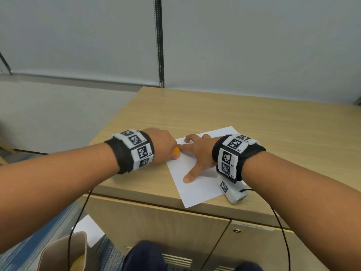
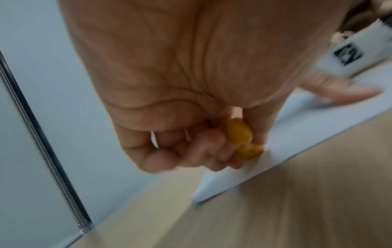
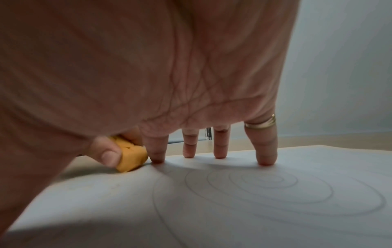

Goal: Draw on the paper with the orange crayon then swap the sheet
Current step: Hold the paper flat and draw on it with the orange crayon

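Paper sheet pinned flat on a cabinet top, crayon stub at its left edge.

Sheet (image 1: 197, 184) lies on the wooden cabinet top (image 1: 254, 122), long axis running from the near edge away and slightly right, its near corner overhanging the front edge; faint concentric rings (image 3: 269, 182) are drawn on it. Right hand (image 1: 199, 153) rests on the sheet, fingers straight and spread, fingertips (image 3: 266, 161) and thumb pressing the paper and holding nothing; a gold ring (image 3: 260, 123) sits on one finger. Left hand (image 1: 162, 145) is curled, thumb and fingers pinching a short orange crayon (image 3: 131, 157), whose lower end touches the sheet's left edge just beside the right index fingertip. Crayon's long axis cannot be told: it is stubby and mostly covered by the fingers.
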The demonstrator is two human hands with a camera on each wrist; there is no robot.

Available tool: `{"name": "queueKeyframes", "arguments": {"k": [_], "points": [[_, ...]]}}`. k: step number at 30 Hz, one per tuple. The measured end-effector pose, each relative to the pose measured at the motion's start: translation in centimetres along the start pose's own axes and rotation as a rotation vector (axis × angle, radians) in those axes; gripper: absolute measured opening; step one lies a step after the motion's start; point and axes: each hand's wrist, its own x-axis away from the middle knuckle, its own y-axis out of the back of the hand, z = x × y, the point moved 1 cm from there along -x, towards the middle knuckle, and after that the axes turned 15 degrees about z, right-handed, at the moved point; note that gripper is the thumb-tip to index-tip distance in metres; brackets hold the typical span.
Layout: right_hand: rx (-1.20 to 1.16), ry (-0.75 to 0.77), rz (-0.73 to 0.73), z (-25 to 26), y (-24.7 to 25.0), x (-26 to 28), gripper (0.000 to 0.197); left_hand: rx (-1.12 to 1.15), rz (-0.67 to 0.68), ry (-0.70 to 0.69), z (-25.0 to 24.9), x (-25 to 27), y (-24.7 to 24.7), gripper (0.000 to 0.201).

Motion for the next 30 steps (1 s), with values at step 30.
{"name": "queueKeyframes", "arguments": {"k": [30], "points": [[-0.159, 0.065, -0.060, -1.8, -0.8, 1.7, 0.105, 0.129, -0.104, -0.188, -4.5, 4.9, -3.8, 0.053]]}}
